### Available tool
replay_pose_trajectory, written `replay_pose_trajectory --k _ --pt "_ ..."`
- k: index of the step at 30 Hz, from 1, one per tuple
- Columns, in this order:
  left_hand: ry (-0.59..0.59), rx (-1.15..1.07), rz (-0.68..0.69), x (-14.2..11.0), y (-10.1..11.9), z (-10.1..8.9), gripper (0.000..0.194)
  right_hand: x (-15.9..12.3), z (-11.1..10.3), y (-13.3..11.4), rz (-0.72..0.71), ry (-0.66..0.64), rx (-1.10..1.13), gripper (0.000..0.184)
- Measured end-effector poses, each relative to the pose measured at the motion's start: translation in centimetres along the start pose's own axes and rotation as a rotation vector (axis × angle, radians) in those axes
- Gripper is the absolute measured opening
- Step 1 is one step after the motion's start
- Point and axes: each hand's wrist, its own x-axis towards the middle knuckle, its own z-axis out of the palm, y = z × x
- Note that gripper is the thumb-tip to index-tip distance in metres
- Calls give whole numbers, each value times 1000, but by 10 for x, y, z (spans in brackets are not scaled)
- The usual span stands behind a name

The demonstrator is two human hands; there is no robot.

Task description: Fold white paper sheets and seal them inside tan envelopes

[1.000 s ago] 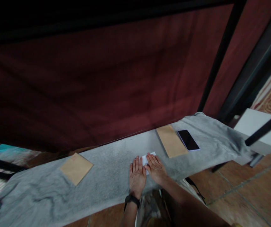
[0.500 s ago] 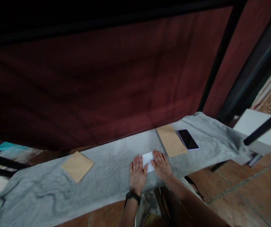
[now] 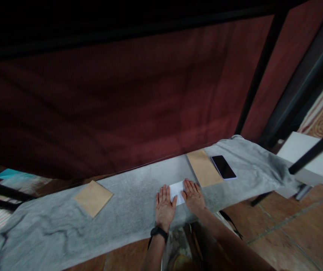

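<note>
Both hands lie flat, fingers spread, pressing the paper [image 3: 176, 189] onto the grey cloth [image 3: 127, 203]. The left hand [image 3: 164, 207] covers its left edge, the right hand [image 3: 193, 195] its right edge. Its long axis runs between them.

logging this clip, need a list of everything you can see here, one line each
white paper: 1, white, on the grey cloth between and under both hands
long envelope: 1, tan, on the cloth right of the paper
square envelope: 1, tan, on the cloth far left
phone: 1, black screen, beside the long envelope
grey cloth: 1, grey, covering the bench
curtain: 1, dark red, behind the bench
white board: 1, white, far right
wristband: 1, black, left wrist
left hand: flat, fingers spread, on the paper's left edge
right hand: flat on the paper's right part
</note>
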Motion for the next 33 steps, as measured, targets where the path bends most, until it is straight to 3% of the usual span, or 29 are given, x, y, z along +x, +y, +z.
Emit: replay_pose_trajectory --k 9,19,22,28,33 --pt "11 -4 8 -1 0 -2 62 -31 -14 6 -162 -55 -22 49" --pt "27 -64 -4 2 -1 3 60 -42 -27 19 -233 10 -23 48" --pt "36 -134 -5 8 10 4 57 -41 -28 19 -232 12 -13 49" --pt "-126 -282 241 23 58 -1 54 -42 -19 20 -215 -30 -17 46" --pt "-158 -251 236 34 70 -2 55 -42 -16 21 -197 -52 11 45"
